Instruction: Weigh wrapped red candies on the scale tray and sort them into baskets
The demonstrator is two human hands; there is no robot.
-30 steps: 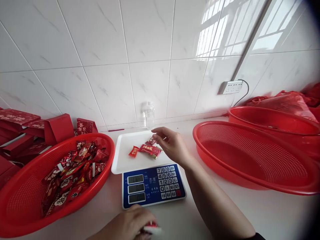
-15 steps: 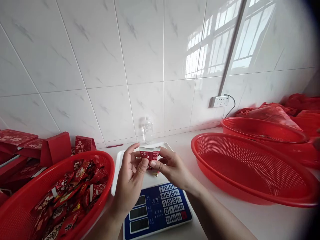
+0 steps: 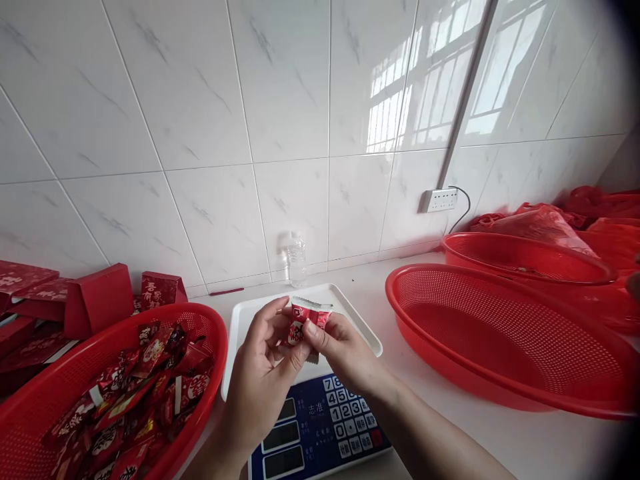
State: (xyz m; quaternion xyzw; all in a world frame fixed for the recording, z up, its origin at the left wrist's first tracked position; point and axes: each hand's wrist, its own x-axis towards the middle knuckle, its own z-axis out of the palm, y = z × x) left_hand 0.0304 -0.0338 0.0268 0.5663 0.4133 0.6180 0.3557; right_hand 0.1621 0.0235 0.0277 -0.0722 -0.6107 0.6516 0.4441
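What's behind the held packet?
Beyond the red packet, the white tray and clear bottle show; the tray's middle is mostly hidden by the packet, left hand and right hand.

White wall tiles (image 3: 200, 87) show a window reflection (image 3: 390, 100).

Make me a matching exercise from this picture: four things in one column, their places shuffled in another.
Things
1. Clear plastic bottle
2. Small red wrapped packet
3. White rectangular socket strip
4. Blue rectangular scale panel

Places
A. Mounted on the white tiled wall
B. In front of the white rectangular tray
C. Between the left hand and right hand
D. Standing behind the tray

Pairs: 1-D, 2-C, 3-A, 4-B
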